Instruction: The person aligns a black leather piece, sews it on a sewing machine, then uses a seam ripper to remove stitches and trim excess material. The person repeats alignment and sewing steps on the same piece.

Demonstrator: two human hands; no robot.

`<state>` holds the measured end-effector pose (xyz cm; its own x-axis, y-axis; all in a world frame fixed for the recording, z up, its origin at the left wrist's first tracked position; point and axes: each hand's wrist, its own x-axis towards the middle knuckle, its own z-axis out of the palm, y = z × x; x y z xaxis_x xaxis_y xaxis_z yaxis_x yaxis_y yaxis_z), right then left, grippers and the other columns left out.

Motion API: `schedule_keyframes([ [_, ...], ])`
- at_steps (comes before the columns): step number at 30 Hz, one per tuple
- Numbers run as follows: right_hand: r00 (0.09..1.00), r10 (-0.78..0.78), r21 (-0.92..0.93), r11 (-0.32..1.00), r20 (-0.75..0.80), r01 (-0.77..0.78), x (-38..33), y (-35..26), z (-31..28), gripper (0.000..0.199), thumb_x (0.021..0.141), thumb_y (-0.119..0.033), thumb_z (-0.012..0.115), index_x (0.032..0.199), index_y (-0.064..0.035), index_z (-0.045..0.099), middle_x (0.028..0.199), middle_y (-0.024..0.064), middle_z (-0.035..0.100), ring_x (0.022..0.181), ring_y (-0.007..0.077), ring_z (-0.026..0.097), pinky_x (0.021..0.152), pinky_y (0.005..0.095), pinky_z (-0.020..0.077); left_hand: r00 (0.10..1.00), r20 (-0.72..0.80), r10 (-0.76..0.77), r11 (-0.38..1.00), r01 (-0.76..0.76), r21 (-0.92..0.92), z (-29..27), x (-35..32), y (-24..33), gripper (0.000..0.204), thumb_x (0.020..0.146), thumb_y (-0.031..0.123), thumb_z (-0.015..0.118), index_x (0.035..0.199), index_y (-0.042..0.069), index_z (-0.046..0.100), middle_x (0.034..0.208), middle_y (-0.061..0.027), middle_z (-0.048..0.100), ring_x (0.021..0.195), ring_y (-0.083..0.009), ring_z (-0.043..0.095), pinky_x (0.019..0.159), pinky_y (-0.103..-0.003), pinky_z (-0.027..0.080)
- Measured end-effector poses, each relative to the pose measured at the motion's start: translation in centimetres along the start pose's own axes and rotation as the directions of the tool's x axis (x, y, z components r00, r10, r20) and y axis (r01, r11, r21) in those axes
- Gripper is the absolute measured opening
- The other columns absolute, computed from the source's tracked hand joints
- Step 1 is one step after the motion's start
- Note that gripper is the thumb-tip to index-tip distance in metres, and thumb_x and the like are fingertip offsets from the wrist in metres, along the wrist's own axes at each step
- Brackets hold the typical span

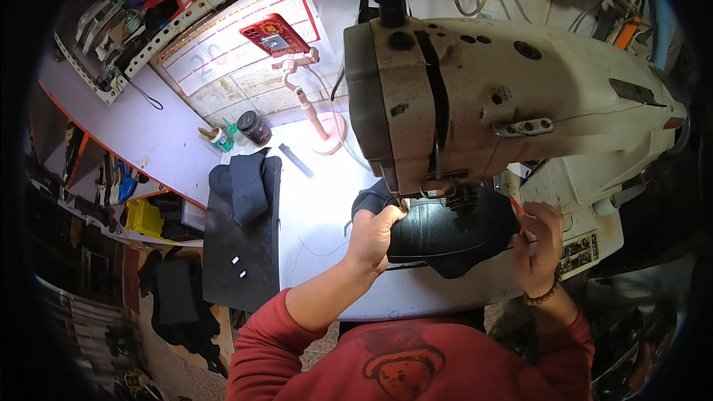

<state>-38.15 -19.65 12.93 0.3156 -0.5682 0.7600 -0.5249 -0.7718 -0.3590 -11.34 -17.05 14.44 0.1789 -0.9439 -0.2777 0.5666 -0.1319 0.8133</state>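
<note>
A black leather-like piece (438,232) with stitched lines lies under the needle area of a large, worn, cream-coloured sewing machine (460,104). My left hand (373,235) pinches the piece's left edge, thumb on top, close to the machine's head. At the piece's right edge is my right hand (541,241), its fingers bent around a thin red tool (517,208). That tool's full shape is hidden by the fingers. The machine's head covers part of the leather-like piece from above.
Left of the machine, dark folded pieces (249,186) rest on a black board (241,260). Behind stand a pink phone holder (308,108) with a red-cased phone (273,34), a dark jar (254,128) and a small pot of tools (220,139). A yellow bin (143,217) sits at the left.
</note>
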Motion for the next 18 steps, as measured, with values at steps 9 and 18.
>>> schedule_keyframes([
  [9, 0.948, -0.133, -0.19, 0.979, -0.291, 0.08, 4.4, 3.8, -9.0, 0.03, 0.092, -0.002, 0.053, 0.122, 0.0038, 0.054, 0.131, 0.0198, 0.053, 0.123, 0.0341, 0.05, 0.104, 0.0433, 0.0396, 1.0, 0.001, 0.018, 0.991, -0.018, 0.131, -1.2, 0.6, -0.4, 0.022, 0.083, 0.0, 0.056, 0.103, 0.003, 0.063, 0.098, -0.0026, 0.065, 0.088, -0.0146, 0.062, 0.083, -0.029, 0.051],
  [18, 0.915, -0.131, -0.411, 0.911, -0.381, -0.041, 10.8, 7.9, -16.7, 0.035, 0.103, -0.013, 0.047, 0.133, 0.0026, 0.052, 0.141, 0.0149, 0.051, 0.131, 0.0243, 0.048, 0.108, 0.0356, 0.0388, 1.0, 0.024, 0.0, 0.997, -0.002, 0.071, -0.8, 0.3, -0.4, 0.02, 0.085, -0.001, 0.053, 0.102, 0.003, 0.062, 0.098, -0.0043, 0.065, 0.086, -0.0141, 0.063, 0.078, -0.028, 0.053],
])
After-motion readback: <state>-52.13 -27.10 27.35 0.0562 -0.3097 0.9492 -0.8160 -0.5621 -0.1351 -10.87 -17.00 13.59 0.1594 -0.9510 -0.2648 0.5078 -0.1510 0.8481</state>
